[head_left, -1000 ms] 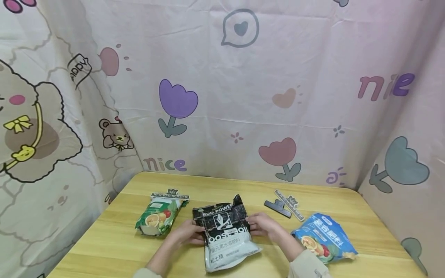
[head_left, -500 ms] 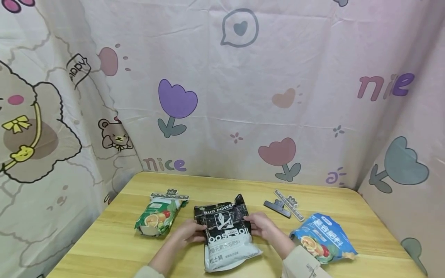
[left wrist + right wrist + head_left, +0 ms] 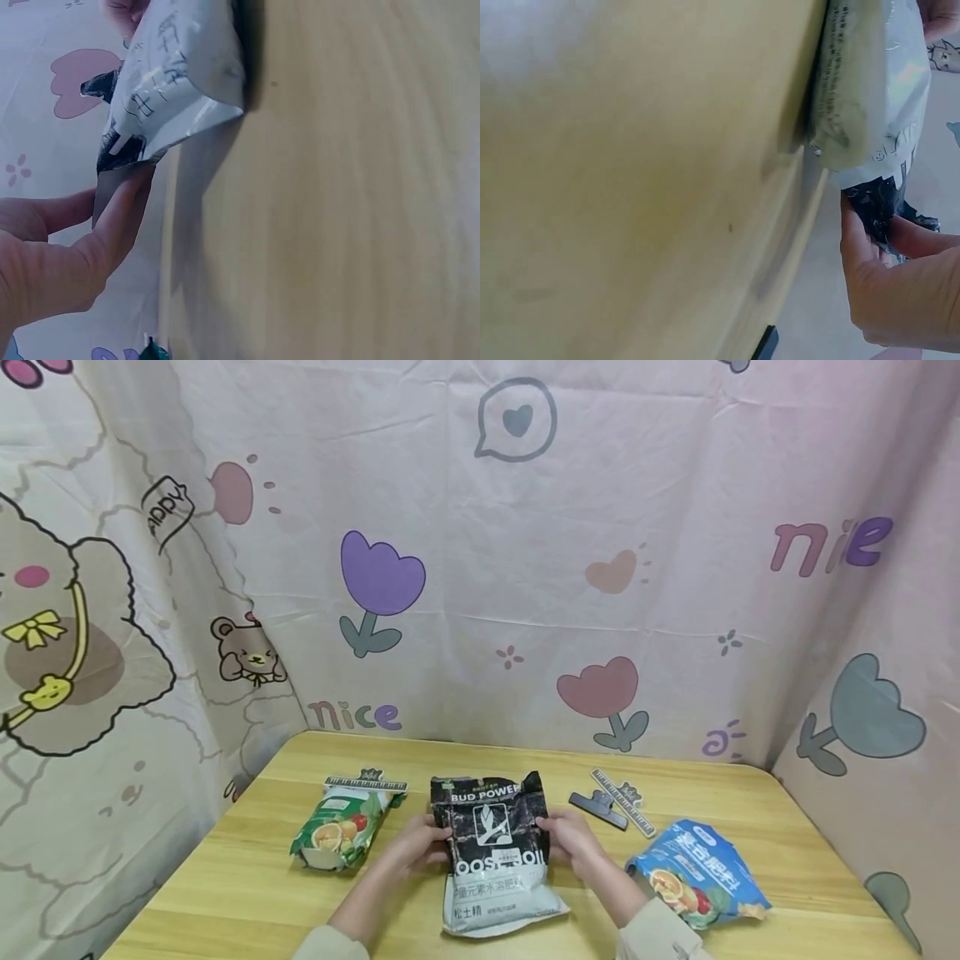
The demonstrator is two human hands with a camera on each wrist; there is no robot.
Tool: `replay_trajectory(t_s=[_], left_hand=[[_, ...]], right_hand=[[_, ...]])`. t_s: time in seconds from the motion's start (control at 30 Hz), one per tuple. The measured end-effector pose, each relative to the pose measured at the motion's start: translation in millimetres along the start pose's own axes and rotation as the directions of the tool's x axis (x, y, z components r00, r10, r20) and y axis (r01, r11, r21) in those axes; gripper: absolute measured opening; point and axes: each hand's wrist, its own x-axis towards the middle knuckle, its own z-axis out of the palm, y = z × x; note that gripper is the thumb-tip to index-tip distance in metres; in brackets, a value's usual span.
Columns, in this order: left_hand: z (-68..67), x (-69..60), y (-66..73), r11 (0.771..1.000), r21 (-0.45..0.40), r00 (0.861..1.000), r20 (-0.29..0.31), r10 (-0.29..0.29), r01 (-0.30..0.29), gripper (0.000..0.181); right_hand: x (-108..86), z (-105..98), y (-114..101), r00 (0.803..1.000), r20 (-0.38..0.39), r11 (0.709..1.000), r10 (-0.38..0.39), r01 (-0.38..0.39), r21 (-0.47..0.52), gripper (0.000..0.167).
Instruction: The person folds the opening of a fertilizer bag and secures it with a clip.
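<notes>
A black-and-white fertilizer bag (image 3: 495,881) marked "BUD POWER" is in the middle of the head view, its printed face toward me. My left hand (image 3: 416,846) pinches its left edge, thumb in front and fingers behind; the left wrist view also shows this hand (image 3: 82,251) at the black part. On the opposite edge, my right hand (image 3: 577,843) pinches the bag likewise, and the right wrist view shows its thumb and fingers (image 3: 900,281) around the crumpled black plastic. The upper part is tilted up off the table; whether the bottom touches the wood I cannot tell.
Left on the table (image 3: 225,893) lies a green fertilizer bag (image 3: 341,831) with a piano-keyboard clip (image 3: 366,782) across its top. A blue fertilizer bag (image 3: 705,872) lies at the right. Behind it are a black clip (image 3: 597,810) and another keyboard clip (image 3: 626,802).
Both hands have shifted the black-and-white bag slightly right and away from me, its top now standing higher and its face straighter. The other bags and the clips have stayed put.
</notes>
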Motion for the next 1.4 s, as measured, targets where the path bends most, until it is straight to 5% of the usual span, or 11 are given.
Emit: replay_trajectory(t_s=[0.37, 0.67, 1.23, 1.4], left_hand=[[11.7, 1.2, 21.0, 0.974, 0.150, 0.984, -0.027, 0.174, -0.168, 0.038], [19.3, 3.0, 30.7, 0.950, 0.154, 0.960, -0.035, 0.279, -0.270, 0.038], [14.5, 4.4, 30.8, 0.870, 0.126, 0.879, 0.042, 0.475, -0.477, 0.034], [9.8, -1.7, 31.1, 0.860, 0.157, 0.874, 0.103, 0.475, -0.486, 0.033]], right_hand=[[-5.4, -7.6, -14.9, 0.996, -0.066, 0.998, -0.059, 0.058, -0.008, 0.031], [-9.3, -13.1, -20.8, 0.991, -0.081, 0.993, -0.107, 0.111, 0.035, 0.029], [-24.0, -19.2, -30.6, 0.973, -0.123, 0.981, -0.193, 0.194, -0.003, 0.017], [-31.6, -25.6, -29.8, 0.978, -0.068, 0.980, -0.196, 0.194, -0.034, 0.011]])
